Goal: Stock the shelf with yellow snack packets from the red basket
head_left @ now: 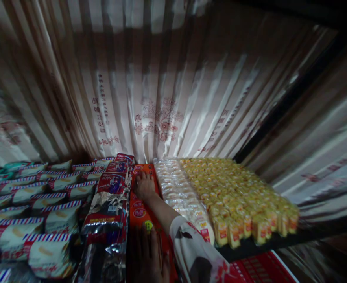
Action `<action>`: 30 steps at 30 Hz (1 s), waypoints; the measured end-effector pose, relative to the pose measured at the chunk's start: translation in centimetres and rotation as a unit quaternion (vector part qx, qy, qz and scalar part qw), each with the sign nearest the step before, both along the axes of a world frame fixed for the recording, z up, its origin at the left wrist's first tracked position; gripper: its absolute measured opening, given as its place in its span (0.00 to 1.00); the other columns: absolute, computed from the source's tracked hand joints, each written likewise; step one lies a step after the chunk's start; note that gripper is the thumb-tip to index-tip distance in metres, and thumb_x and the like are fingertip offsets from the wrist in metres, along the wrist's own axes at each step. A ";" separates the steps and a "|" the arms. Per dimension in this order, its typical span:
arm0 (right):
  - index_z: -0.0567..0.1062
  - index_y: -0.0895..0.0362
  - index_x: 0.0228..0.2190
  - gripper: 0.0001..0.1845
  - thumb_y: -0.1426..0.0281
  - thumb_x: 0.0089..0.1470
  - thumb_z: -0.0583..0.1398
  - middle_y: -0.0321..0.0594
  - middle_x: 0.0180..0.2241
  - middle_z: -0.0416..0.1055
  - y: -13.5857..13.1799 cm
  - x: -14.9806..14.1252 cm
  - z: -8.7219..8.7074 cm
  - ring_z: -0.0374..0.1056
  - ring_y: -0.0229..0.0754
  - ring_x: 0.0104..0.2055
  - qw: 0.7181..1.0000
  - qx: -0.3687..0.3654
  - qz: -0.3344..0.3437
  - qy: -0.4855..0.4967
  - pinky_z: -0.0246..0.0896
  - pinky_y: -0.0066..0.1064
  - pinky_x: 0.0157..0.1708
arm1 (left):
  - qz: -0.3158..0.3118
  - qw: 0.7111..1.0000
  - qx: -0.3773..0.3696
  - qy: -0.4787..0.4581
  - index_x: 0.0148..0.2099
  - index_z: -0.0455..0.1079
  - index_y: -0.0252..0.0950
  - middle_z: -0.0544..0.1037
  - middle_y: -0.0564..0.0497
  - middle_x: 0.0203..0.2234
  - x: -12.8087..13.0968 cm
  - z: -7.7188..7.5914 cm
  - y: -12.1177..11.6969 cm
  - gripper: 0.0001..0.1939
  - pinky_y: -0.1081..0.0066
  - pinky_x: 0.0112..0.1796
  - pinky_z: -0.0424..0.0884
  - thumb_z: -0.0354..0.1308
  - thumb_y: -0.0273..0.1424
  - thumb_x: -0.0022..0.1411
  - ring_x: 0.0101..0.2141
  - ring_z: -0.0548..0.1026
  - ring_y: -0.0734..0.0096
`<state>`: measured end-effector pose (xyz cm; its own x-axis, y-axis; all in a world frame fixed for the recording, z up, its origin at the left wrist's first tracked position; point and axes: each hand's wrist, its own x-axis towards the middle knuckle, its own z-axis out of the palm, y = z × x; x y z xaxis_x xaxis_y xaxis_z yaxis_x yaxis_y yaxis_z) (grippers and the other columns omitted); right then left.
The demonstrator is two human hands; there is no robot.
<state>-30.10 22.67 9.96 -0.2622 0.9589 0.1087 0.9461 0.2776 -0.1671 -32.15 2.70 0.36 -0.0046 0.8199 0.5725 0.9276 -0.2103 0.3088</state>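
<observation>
A column of flat orange-red packets [139,212] with round printed logos lies on the shelf in front of me. My right hand [145,186] reaches to its far part and rests on it, palm down, fingers slightly bent and apart. Nearer to me, my left hand [151,255] lies in shadow on the same packets, fingers stretched out and pointing away, beside a yellow label. Neither hand visibly grips a packet. Close on the left are dark red and silver shiny packets [110,196], overlapping in a row.
White snack bags [51,253] with striped tops fill the left side. On the right stand rows of clear-wrapped pale round snacks [179,188] and many small yellow wrapped pieces [232,196]. Behind hangs a pleated printed curtain [161,110]. A red box [262,269] sits below the shelf edge.
</observation>
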 end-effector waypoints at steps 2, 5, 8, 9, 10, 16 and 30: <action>0.63 0.59 0.54 0.26 0.62 0.56 0.49 0.51 0.59 0.53 0.8 0.3 -0.6 0.45 0.57 0.61 1.000 0.003 0.013 0.003 0.44 0.49 0.54 | -0.008 1.000 0.000 0.015 0.60 0.58 0.38 0.61 0.41 0.59 -0.4 -0.6 0.2 0.36 0.42 0.57 0.49 0.57 0.37 0.48 0.61 0.47 0.41; 0.61 0.56 0.55 0.25 0.62 0.57 0.47 0.47 0.60 0.52 1.7 0.8 -1.8 0.44 0.56 0.62 0.999 -0.008 0.020 0.025 0.43 0.51 0.55 | -0.014 0.999 -0.010 0.031 0.59 0.61 0.37 0.61 0.40 0.58 -0.6 -0.9 0.3 0.35 0.42 0.57 0.49 0.58 0.37 0.46 0.61 0.47 0.40; 0.60 0.57 0.56 0.26 0.62 0.57 0.49 0.49 0.61 0.51 1.8 0.9 -1.8 0.42 0.58 0.63 0.998 -0.025 0.026 0.053 0.41 0.52 0.56 | -0.007 0.999 -0.019 0.031 0.57 0.63 0.37 0.63 0.40 0.57 -0.5 -0.5 0.2 0.33 0.42 0.56 0.49 0.58 0.37 0.46 0.61 0.48 0.41; 0.60 0.59 0.56 0.27 0.63 0.57 0.49 0.50 0.61 0.49 1.6 0.9 -1.6 0.40 0.58 0.63 0.997 -0.021 0.032 0.064 0.40 0.52 0.57 | -0.002 0.999 -0.019 0.030 0.56 0.64 0.37 0.63 0.40 0.57 -0.4 -0.2 0.1 0.32 0.43 0.56 0.50 0.58 0.37 0.47 0.60 0.49 0.41; 0.60 0.61 0.56 0.27 0.64 0.56 0.50 0.52 0.62 0.48 1.3 0.9 -1.2 0.37 0.57 0.64 0.996 -0.010 0.039 0.077 0.39 0.52 0.58 | 0.002 0.999 -0.018 0.028 0.56 0.64 0.37 0.63 0.40 0.57 -0.2 0.1 0.0 0.31 0.43 0.56 0.50 0.58 0.36 0.48 0.60 0.50 0.41; 0.65 0.63 0.53 0.24 0.71 0.55 0.51 0.51 0.64 0.41 -5.5 2.7 1.2 0.32 0.51 0.66 0.975 0.074 0.078 0.196 0.41 0.44 0.61 | 0.013 0.999 -0.027 0.013 0.55 0.64 0.34 0.62 0.38 0.57 0.0 2.9 -0.8 0.27 0.43 0.55 0.51 0.54 0.38 0.54 0.60 0.51 0.43; 0.73 0.56 0.45 0.19 0.63 0.57 0.50 0.49 0.54 0.62 -25.9 15.9 -0.6 0.60 0.49 0.56 0.939 0.138 -0.108 0.296 0.61 0.42 0.52 | 0.007 0.998 -0.060 0.020 0.57 0.63 0.33 0.69 0.39 0.51 -0.4 5.5 -1.4 0.26 0.47 0.55 0.55 0.49 0.38 0.59 0.55 0.61 0.48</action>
